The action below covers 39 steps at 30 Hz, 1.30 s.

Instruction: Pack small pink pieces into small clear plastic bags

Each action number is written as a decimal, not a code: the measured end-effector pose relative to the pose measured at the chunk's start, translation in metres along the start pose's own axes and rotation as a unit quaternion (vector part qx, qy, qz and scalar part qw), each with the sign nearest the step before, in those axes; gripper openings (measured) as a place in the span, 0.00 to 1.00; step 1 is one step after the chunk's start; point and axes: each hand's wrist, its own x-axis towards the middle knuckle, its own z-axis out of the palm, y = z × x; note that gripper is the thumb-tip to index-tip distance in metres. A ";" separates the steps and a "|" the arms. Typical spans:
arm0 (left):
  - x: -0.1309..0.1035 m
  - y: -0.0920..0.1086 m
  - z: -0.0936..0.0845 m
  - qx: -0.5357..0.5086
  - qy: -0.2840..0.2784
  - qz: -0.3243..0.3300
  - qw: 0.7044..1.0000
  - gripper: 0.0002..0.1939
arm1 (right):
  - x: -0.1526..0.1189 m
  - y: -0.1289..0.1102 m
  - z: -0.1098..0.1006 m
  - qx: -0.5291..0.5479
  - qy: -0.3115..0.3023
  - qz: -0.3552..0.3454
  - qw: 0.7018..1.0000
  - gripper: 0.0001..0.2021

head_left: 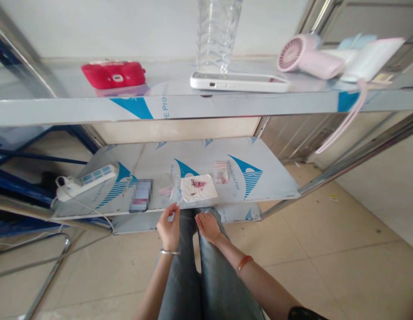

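My left hand [168, 226] is at the front edge of the lower shelf, thumb and fingertips pinched together on the near end of a small clear plastic bag [175, 190]. My right hand [208, 226] lies on my knee, fingers loosely laid over it, holding nothing I can see. Just beyond the hands, a white paper napkin [206, 194] is spread on the shelf with a cluster of small dark red beads [198, 183] on it. Right of the napkin is a small zip bag [221, 173] with reddish contents; another zip bag [165, 191] is partly visible left of the clear one.
The lower shelf [269, 186] also bears a phone [140, 195] and a white power strip [89, 181] with a trailing cable. On the upper shelf [206, 106] are a red case [115, 74], a white-edged phone [240, 83], a clear bottle [217, 35] and a pink fan [306, 55].
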 end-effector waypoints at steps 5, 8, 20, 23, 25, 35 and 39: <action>-0.058 -0.003 0.000 -0.068 -0.133 -0.071 0.986 0.14 | -0.012 -0.008 -0.006 0.089 0.052 -0.040 0.994 0.21; -0.067 0.004 0.001 -0.106 -0.169 -0.080 0.977 0.13 | -0.022 -0.028 -0.018 0.215 0.103 0.019 0.971 0.23; -0.066 0.037 -0.018 -0.078 -0.293 -0.058 0.951 0.06 | -0.030 -0.073 -0.070 0.431 0.005 0.218 0.875 0.27; -0.067 0.040 -0.023 -0.028 -0.301 -0.035 0.952 0.05 | -0.029 -0.074 -0.077 0.411 -0.044 0.219 0.884 0.27; -0.067 0.044 -0.026 -0.002 -0.301 -0.026 0.953 0.06 | -0.028 -0.074 -0.082 0.401 -0.072 0.224 0.885 0.26; -0.069 0.057 -0.032 -0.076 -0.328 -0.046 0.941 0.12 | -0.026 -0.068 -0.115 0.416 -0.117 0.188 0.882 0.19; -0.068 0.061 -0.033 -0.114 -0.327 -0.054 0.937 0.14 | -0.027 -0.069 -0.121 0.448 -0.099 0.161 0.874 0.18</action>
